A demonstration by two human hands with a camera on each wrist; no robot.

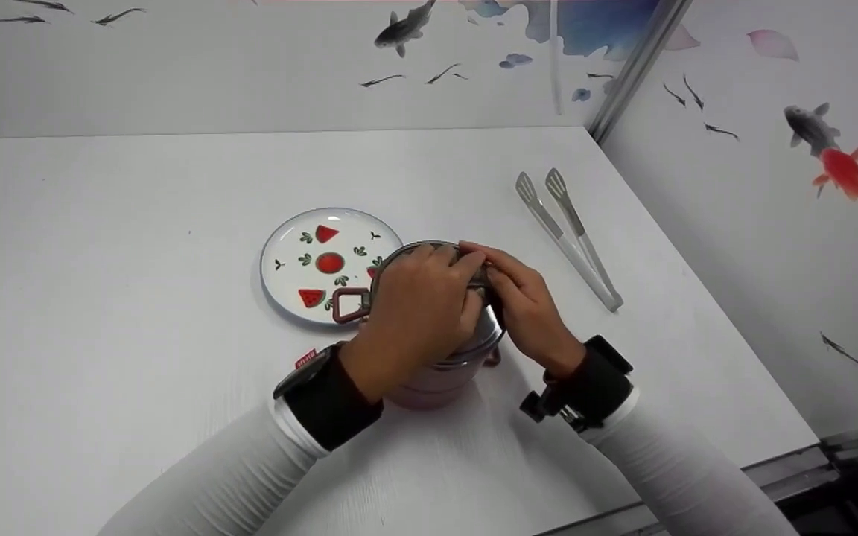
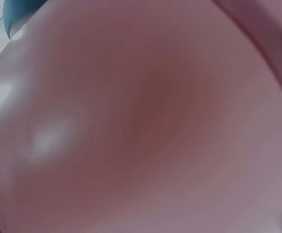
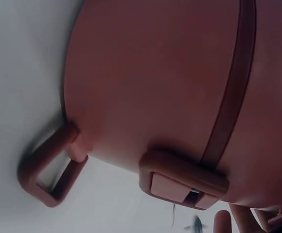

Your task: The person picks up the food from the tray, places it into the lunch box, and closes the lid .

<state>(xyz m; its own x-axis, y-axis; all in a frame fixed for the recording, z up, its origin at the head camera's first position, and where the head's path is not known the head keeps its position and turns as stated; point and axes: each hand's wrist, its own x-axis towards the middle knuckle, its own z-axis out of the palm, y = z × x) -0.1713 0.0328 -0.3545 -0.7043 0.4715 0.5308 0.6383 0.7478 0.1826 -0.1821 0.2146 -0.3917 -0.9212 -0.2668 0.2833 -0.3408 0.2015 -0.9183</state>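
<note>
A pink pot (image 1: 433, 391) with a shiny metal lid (image 1: 490, 327) stands upright near the middle of the table. My left hand (image 1: 425, 298) lies over the lid, its fingers bent toward the far rim; its fingertips are hidden. At the right side of the rim, my right hand (image 1: 529, 301) grips the lid's edge with bent fingers. A brown loop handle (image 1: 351, 305) sticks out left. In the left wrist view the pink wall (image 2: 146, 121) fills nearly everything. The right wrist view shows the pot's side, a brown handle (image 3: 48, 167) and a second brown fitting (image 3: 182, 182).
A white plate (image 1: 287, 260) with watermelon pictures lies behind and left of the pot, partly covered by it. Metal tongs (image 1: 578, 249) lie spread at the right. Printed walls (image 1: 250, 82) border the white table (image 1: 101, 298) behind and on the right.
</note>
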